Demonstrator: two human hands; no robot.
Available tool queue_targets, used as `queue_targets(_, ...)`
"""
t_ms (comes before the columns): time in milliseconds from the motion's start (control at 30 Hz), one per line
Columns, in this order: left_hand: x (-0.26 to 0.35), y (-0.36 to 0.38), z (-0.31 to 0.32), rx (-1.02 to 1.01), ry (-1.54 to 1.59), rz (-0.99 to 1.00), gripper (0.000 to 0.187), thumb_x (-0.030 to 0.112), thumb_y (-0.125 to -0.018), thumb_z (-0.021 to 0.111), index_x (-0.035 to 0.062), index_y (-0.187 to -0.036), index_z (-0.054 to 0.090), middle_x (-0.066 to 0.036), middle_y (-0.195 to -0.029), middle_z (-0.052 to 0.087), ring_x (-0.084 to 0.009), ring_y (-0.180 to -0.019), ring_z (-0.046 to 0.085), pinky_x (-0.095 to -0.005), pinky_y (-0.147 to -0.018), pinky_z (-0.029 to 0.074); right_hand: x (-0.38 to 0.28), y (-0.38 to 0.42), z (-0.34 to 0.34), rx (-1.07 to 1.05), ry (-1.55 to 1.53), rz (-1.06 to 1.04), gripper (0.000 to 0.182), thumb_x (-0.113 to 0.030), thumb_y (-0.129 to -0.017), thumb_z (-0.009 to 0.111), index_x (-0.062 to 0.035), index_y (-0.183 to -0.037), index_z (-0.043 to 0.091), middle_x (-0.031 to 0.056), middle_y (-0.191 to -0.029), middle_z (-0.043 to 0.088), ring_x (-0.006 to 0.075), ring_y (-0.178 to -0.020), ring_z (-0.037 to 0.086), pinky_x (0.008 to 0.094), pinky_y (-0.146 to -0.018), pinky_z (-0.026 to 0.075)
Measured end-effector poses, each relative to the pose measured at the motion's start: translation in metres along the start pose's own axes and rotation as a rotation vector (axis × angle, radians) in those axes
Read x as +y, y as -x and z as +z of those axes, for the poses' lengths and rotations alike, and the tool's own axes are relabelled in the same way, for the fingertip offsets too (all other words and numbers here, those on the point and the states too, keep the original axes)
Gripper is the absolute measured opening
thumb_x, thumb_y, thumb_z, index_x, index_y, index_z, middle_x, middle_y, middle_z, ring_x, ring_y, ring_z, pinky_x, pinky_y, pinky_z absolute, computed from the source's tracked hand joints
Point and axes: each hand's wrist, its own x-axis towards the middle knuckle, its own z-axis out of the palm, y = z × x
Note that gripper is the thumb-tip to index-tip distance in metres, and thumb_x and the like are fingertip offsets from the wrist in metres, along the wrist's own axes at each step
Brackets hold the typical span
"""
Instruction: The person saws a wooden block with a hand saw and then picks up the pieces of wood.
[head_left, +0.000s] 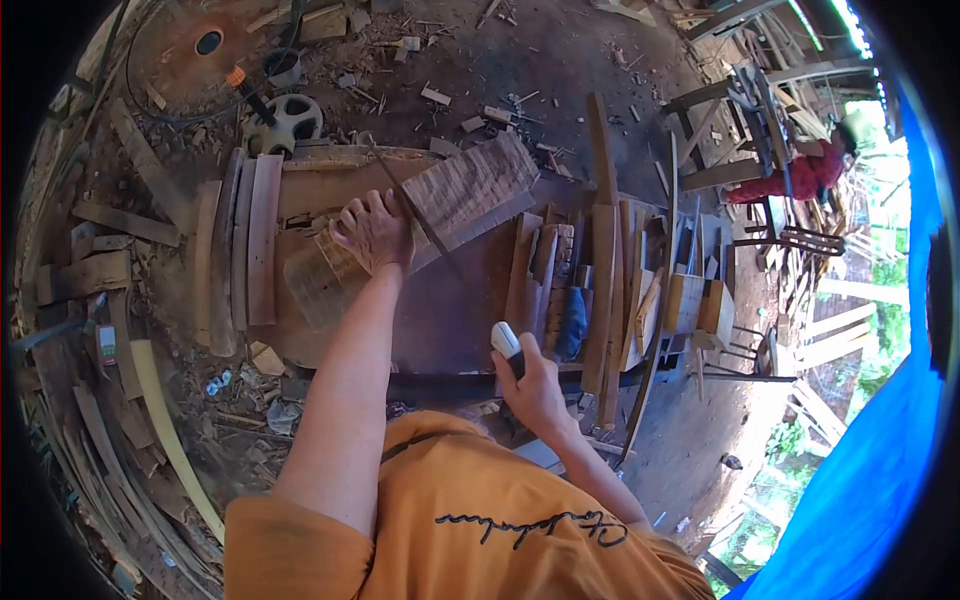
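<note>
A broad, rough-grained wooden board [475, 190] lies aslant on the workbench [420, 325]. My left hand [375, 232] bears down on this board with bent fingers, holding it against the bench. Across the board, just right of those fingers, runs the long thin dark blade of a handsaw [425, 222]. Its white and black handle is wrapped by my right hand [535, 388], low at the bench's front edge. The blade is blurred close to the handle. How deep it sits in the wood cannot be made out.
Curved wooden slats [263, 240] line the bench's left end; stacked wood pieces [600, 280] and a blue cloth [572, 325] crowd the right. Wood scraps and a wheel [290, 122] lie on the floor beyond. A person in red [805, 175] is at far right.
</note>
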Motion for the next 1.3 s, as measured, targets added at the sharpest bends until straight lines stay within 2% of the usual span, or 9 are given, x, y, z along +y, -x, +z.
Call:
queue_targets(233,-0.002,-0.003,0.002,0.037,-0.033,-0.002,0.04,0.044,-0.101,0.034,0.0135,-0.102,0.06,-0.01,-0.112,0.057,-0.0271,-0.12,0.044,-0.0536,-0.109,0.019,0.003,-0.131,0.082,0.031,-0.031,-0.094,0.024,-0.016,-0.091,0.062,-0.0014,-0.104,0.049,0.0295,-0.074,0.061,0.0504,-0.073,0.06,0.0535,-0.059,0.047)
queue_targets(467,0.0,-0.001,0.005,0.064,0.024,0.007,0.038,0.043,-0.1,0.036,0.0137,-0.103,0.06,-0.011,-0.11,0.058,-0.0281,-0.117,0.046,-0.0533,-0.107,0.02,-0.009,-0.003,0.001,0.004,-0.005,0.055,0.023,-0.016,-0.091,0.064,-0.0014,-0.102,0.05,0.0283,-0.072,0.06,0.0498,-0.075,0.06,0.0496,-0.059,0.048)
queue_targets(567,-0.002,-0.001,0.003,0.044,-0.021,0.008,0.035,0.042,-0.1,0.038,0.0144,-0.104,0.059,-0.011,-0.11,0.057,-0.0281,-0.116,0.047,-0.0531,-0.106,0.021,-0.001,-0.021,0.005,0.044,-0.078,-0.062,0.022,-0.014,-0.09,0.065,-0.0012,-0.103,0.052,0.0288,-0.072,0.06,0.0494,-0.075,0.06,0.0475,-0.059,0.049)
queue_targets(633,-0.003,-0.001,0.004,0.039,-0.029,0.026,0.036,0.042,-0.1,0.037,0.0145,-0.104,0.06,-0.01,-0.11,0.057,-0.0284,-0.114,0.047,-0.0529,-0.106,0.021,0.009,-0.081,0.049,-0.014,-0.062,0.02,0.022,-0.015,-0.09,0.064,-0.0007,-0.099,0.051,0.031,-0.071,0.058,0.0497,-0.074,0.059,0.0494,-0.059,0.047)
queue_targets(700,-0.002,-0.002,0.004,0.03,-0.036,0.0,0.037,0.043,-0.1,0.037,0.0143,-0.104,0.06,-0.011,-0.111,0.057,-0.0285,-0.115,0.046,-0.053,-0.106,0.021,0.011,-0.129,0.085,0.061,-0.062,-0.148,0.023,-0.016,-0.09,0.064,-0.0003,-0.097,0.048,0.0301,-0.07,0.058,0.0503,-0.072,0.058,0.051,-0.057,0.045)
queue_targets(800,-0.006,0.005,0.007,0.025,-0.026,-0.005,0.038,0.043,-0.1,0.036,0.0138,-0.105,0.06,-0.011,-0.112,0.057,-0.0286,-0.117,0.045,-0.0537,-0.106,0.021,0.002,-0.117,0.077,0.061,-0.113,-0.121,0.024,-0.016,-0.09,0.064,0.0003,-0.094,0.047,0.0298,-0.07,0.058,0.0499,-0.071,0.058,0.0515,-0.055,0.044)
queue_targets(967,0.001,-0.005,0.001,-0.008,0.034,-0.041,0.038,0.044,-0.1,0.036,0.0135,-0.106,0.059,-0.011,-0.114,0.056,-0.0284,-0.12,0.045,-0.0549,-0.107,0.019,-0.008,-0.006,0.005,0.021,-0.037,0.037,0.023,-0.015,-0.09,0.066,-0.0003,-0.099,0.051,0.0289,-0.071,0.06,0.0489,-0.074,0.06,0.0482,-0.058,0.048)
queue_targets(1167,-0.002,-0.005,0.006,0.08,0.04,0.0,0.036,0.042,-0.099,0.04,0.0121,-0.096,0.06,-0.011,-0.107,0.057,-0.0276,-0.114,0.046,-0.0532,-0.108,0.019,0.001,-0.138,0.073,-0.039,0.003,-0.042,0.022,-0.015,-0.09,0.062,0.0005,-0.101,0.05,0.032,-0.079,0.061,0.0521,-0.078,0.059,0.0536,-0.064,0.047)
queue_targets(1300,-0.005,0.002,0.01,0.061,0.02,0.008,0.036,0.042,-0.099,0.04,0.0122,-0.098,0.059,-0.011,-0.109,0.057,-0.0277,-0.115,0.045,-0.0534,-0.109,0.018,-0.01,-0.122,0.07,0.049,-0.068,-0.134,0.022,-0.015,-0.09,0.062,0.0004,-0.099,0.049,0.0323,-0.074,0.058,0.0514,-0.077,0.058,0.0546,-0.061,0.045)
